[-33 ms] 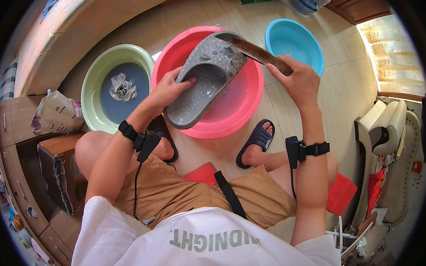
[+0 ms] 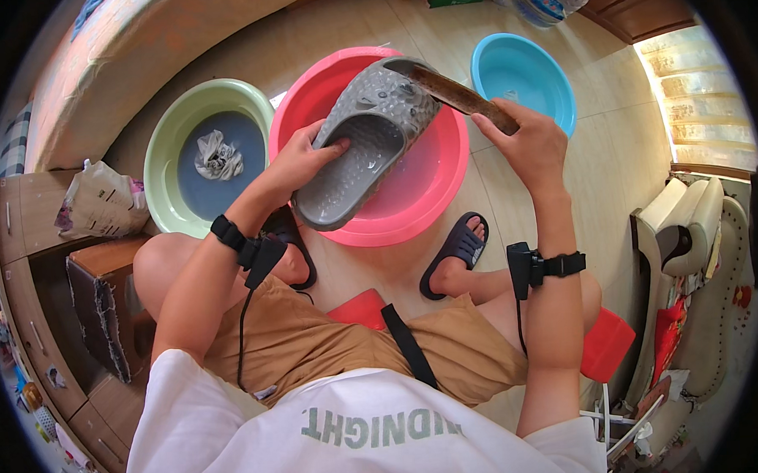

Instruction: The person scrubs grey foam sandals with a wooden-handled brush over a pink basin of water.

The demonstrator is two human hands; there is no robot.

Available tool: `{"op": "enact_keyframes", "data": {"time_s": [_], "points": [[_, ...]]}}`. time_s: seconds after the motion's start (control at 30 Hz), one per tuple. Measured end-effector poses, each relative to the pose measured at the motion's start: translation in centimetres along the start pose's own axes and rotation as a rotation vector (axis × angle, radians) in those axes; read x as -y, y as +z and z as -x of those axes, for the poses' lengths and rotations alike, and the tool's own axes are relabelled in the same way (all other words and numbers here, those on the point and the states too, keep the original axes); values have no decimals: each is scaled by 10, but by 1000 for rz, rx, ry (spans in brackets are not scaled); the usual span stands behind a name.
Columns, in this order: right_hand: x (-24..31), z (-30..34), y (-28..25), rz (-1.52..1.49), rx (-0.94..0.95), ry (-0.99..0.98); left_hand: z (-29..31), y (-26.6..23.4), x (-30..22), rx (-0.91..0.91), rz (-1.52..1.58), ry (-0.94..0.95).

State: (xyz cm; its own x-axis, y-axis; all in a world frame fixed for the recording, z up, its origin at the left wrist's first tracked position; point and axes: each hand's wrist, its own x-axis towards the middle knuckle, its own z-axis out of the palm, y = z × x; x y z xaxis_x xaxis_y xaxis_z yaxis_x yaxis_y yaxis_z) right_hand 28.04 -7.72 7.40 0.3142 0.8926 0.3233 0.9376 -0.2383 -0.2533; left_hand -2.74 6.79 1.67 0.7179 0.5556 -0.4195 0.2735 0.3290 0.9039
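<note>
A wet grey slide slipper (image 2: 343, 183) with a bumpy strap is held tilted above the pink basin (image 2: 446, 191). My left hand (image 2: 304, 159) is closed on its left side, thumb on the footbed and fingers behind. A long brown wooden brush (image 2: 462, 95) lies with its far end against the slipper's open toe; its bristles are hidden. My right hand (image 2: 523, 137) is closed round the brush's near end. Water drops bead over the slipper's footbed. Cloudy water stands in the pink basin, partly covered by the slipper.
At the left, a pale green basin (image 2: 158, 183) holds bluish water and a crumpled whitish cloth (image 2: 218, 155). A blue basin (image 2: 569, 93) stands at the far right. My feet, in dark slides (image 2: 457, 252), flank the pink basin. Wooden drawers (image 2: 40, 319) line the left.
</note>
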Motion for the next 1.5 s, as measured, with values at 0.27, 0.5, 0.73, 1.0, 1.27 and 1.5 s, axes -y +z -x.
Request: {"op": "enact_keyframes", "data": {"time_s": [0.27, 0.5, 0.73, 1.0, 1.27, 1.5], "points": [[11, 0, 5, 18, 5, -11, -5, -8, 12, -27, -89, 84], [5, -1, 3, 25, -16, -34, -5, -8, 0, -29, -117, 85], [7, 4, 0, 58, 38, 25, -3, -12, 6, -105, -193, 150], [11, 3, 12, -34, -23, -57, -7, -10, 4, 10, -216, 172], [2, 1, -1, 3, 87, 66, -12, -15, 10, -48, -231, 164], [-1, 4, 4, -6, 49, 70, -10, -11, 3, -56, -157, 164]]}}
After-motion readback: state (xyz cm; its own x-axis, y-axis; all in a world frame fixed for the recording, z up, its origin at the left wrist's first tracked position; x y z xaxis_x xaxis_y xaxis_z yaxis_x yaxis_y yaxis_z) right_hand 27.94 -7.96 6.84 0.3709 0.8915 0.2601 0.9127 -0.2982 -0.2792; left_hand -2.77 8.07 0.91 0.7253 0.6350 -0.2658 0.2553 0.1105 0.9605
